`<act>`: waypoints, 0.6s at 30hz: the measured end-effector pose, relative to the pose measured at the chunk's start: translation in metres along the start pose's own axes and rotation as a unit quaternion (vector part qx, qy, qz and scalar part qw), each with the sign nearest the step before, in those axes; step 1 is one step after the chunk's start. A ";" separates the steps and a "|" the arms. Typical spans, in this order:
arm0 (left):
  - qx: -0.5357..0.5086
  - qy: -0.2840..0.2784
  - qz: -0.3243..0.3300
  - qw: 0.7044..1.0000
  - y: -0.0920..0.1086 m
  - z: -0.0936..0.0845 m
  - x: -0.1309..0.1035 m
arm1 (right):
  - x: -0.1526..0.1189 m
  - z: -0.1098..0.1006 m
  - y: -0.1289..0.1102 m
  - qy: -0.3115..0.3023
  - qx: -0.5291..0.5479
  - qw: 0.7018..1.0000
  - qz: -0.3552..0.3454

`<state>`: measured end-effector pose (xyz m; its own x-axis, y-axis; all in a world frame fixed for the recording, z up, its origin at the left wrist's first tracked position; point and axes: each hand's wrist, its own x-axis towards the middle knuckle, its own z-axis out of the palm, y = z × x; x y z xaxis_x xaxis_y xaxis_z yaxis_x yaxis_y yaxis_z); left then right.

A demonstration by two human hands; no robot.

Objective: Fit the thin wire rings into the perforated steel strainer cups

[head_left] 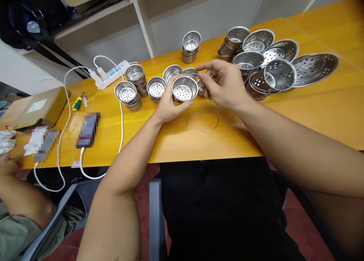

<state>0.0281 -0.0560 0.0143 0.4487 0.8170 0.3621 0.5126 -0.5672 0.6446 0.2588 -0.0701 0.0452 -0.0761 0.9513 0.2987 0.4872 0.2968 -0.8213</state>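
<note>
My left hand (pixel 170 105) grips a small perforated metal cup (pixel 184 89) by its side, its open top facing up. Just to the right, my right hand (pixel 220 81) is closed in a pinch beside the cup's rim, and what its fingertips hold is too small to make out. Thin curved wires (pixel 209 130) lie on the table below the cup. Behind my left hand stand more perforated cups (pixel 156 88), partly hidden by the fingers.
Stacked cups (pixel 125 92) stand at left, another stack (pixel 190 45) at the back, and larger perforated bowls (pixel 315 69) at right. A power strip (pixel 112 75), white cables, a phone (pixel 88 130), a screwdriver (pixel 77 103) and a cardboard box (pixel 45 107) lie left. Another person's arm (pixel 25 193) is at far left.
</note>
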 end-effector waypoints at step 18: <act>-0.075 0.096 0.121 0.985 -0.071 0.016 0.015 | 0.005 0.009 0.018 0.026 0.166 0.975 -0.146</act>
<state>0.0102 -0.0050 -0.0363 0.3910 0.6726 0.6283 0.2871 -0.7377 0.6110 0.2592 -0.0590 0.0276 -0.1216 0.8191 0.5605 0.1416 0.5733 -0.8070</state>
